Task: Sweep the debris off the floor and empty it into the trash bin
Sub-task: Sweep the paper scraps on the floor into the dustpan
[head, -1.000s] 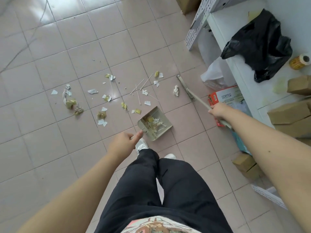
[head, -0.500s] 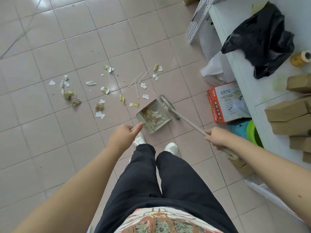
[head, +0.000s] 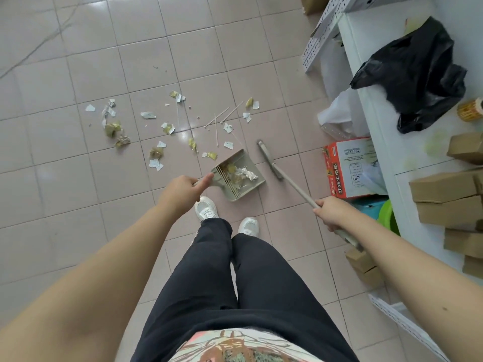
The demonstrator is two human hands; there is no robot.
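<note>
Left hand (head: 183,189): grips dustpan (head: 248,160) handle; pan on floor, unmoved.
Right hand (head: 330,212): grips broom (head: 269,160); head pulled back from pan's mouth.
Debris (head: 113,128): some in pan, most scattered on the tiles beyond.

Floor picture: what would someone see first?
The scraps and sticks scattered over the pink tiles, mid-picture. Just below, the left hand holds a dustpan with some litter inside, and the right hand holds a broom beside it. A black bag lies on the white shelf, upper right.
</note>
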